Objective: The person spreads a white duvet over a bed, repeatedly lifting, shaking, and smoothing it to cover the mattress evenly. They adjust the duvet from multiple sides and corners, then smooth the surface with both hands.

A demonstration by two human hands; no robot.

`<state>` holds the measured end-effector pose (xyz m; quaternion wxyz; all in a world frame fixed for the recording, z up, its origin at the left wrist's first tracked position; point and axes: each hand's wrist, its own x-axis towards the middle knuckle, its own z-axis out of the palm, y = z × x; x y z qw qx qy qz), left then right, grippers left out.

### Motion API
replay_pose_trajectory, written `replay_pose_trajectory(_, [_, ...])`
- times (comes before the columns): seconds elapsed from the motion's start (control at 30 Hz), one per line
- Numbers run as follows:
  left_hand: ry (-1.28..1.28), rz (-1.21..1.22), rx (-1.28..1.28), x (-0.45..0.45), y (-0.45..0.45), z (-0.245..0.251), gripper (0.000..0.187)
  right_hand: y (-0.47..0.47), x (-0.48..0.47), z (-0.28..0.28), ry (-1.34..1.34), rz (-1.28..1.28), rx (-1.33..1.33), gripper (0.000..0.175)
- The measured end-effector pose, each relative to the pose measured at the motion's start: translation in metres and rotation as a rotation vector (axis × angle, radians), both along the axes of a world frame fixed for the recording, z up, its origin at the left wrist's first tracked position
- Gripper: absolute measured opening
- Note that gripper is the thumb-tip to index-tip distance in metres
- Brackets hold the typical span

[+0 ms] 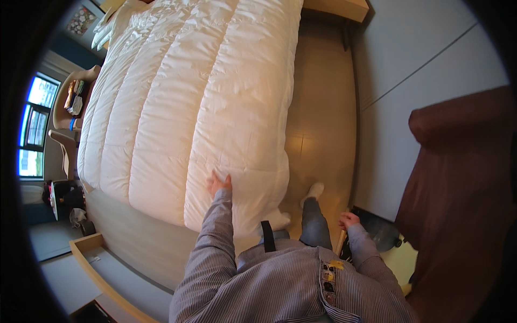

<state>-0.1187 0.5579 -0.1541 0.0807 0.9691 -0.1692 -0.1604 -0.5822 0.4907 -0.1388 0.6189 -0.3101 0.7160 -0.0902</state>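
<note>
A white quilted duvet [242, 109] with long stitched channels covers the bed in front of me. Over its near part is my left hand [220, 184], fingers spread and slightly blurred, grasping nothing. Whether the palm presses on the fabric cannot be told. Low on the right, my right hand [349, 220] has its fingers curled beside a narrow light-wood edge [341, 241]. The view does not settle whether the fingers grip that edge. Near my legs, the duvet's corner [281, 219] hangs rumpled.
A floor strip [323, 101] runs between the bed and grey panels [408, 52]. Brown fabric [460, 194] hangs at right. Beyond the bed's left side stand an upholstered chair [60, 109] with folded items and a small table [53, 200]. A wood-edged desk [87, 264] is lower left.
</note>
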Motion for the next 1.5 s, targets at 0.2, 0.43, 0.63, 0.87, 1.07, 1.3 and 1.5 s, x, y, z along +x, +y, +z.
replay_pose_trajectory(0.2, [0.347, -0.038, 0.284, -0.079, -0.092, -0.015, 0.079, -0.114, 0.032, -0.005, -0.076, 0.342, -0.067, 0.024])
replay_pose_trajectory(0.43, [1.048, 0.273, -0.730, -0.087, -0.238, 0.004, 0.050, -0.288, 0.022, 0.024, -0.002, 0.313, 0.059, 0.019])
replay_pose_trajectory(0.63, [0.534, 0.370, -0.599, -0.039, -0.228, -0.039, 0.051, -0.418, 0.055, 0.024, 0.019, 0.335, 0.037, 0.018])
replay_pose_trajectory(0.87, [0.325, 0.421, -0.072, -0.017, -0.279, -0.038, 0.056, -0.512, 0.132, 0.019, -0.110, 0.499, 0.148, 0.019])
replay_pose_trajectory(1.07, [0.213, 0.568, -0.048, 0.045, -0.432, -0.014, 0.055, -0.660, 0.186, 0.036, -0.063, 0.434, 0.038, 0.020])
replay_pose_trajectory(1.3, [0.406, 0.455, -0.131, 0.120, -0.593, 0.012, 0.057, -0.805, 0.271, 0.045, 0.076, 0.573, -0.106, 0.025])
replay_pose_trajectory(1.5, [0.331, 0.289, -0.417, 0.147, -0.676, 0.014, 0.053, -0.844, 0.432, 0.048, 0.068, 1.570, -1.095, 0.039])
